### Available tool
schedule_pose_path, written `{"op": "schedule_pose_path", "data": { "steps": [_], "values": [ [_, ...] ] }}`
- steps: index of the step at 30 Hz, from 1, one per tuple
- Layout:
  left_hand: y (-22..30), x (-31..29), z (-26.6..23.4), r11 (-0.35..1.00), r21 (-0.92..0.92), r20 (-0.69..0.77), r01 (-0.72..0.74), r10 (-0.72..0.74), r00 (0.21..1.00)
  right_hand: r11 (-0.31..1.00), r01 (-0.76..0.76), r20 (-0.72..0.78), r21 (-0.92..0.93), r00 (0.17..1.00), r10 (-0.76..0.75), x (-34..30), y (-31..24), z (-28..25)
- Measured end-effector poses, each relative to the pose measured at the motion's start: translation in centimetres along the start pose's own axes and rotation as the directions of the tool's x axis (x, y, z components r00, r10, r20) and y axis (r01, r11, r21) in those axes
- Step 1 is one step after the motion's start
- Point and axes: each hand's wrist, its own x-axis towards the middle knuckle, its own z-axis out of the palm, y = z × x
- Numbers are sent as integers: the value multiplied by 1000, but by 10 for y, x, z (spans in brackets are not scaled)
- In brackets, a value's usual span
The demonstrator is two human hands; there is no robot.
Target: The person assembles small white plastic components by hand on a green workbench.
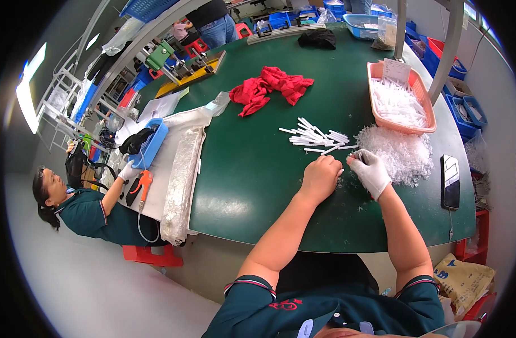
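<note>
My bare left hand (321, 178) is closed at the middle of the green table (241, 186), with a small whitish bit showing at its fingertips. Close beside it, my right hand (371, 173) wears a white glove and has its thumb and fingers pressed together; what they hold is too small to make out. Several thin white plastic sticks (311, 137) lie loosely heaped just beyond my left hand. A pile of small clear plastic pieces (398, 155) spreads beside and beyond my right hand. Behind that pile, a salmon-pink basket (431, 121) holds many more white sticks and a paper slip.
A black phone (450, 183) with a cable lies at the right edge. Red cloths (269, 89) and a black cloth (317, 39) lie farther back. At left, a co-worker (83, 211) handles a blue bin (152, 147) near an orange air gun (145, 183). Metal posts (446, 50) rise at right.
</note>
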Motion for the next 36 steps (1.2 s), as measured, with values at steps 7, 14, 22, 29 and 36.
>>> {"op": "schedule_pose_path", "data": {
  "steps": [7, 14, 22, 29, 36],
  "values": [
    [0, 7, -12, 893, -373, -70, 253, -298, 952, 993, 4, -98, -114, 995, -16, -3, -10, -9],
    [7, 4, -22, 498, -831, 79, 248, -336, 938, 954, 170, -21, -246, 983, -181, -7, -20, -5],
    [17, 1, -20, 535, -820, 79, 203, -244, 966, 937, 201, 104, -287, 979, -178, -16, -30, -9],
    [18, 1, -21, 598, -783, 46, 171, -220, 975, 912, 210, 126, -353, 976, -176, -15, -25, -7],
    [22, 1, -20, 622, -773, -20, 123, -218, 976, 926, 213, 134, -313, 975, -179, -15, -26, -6]
  ]
}}
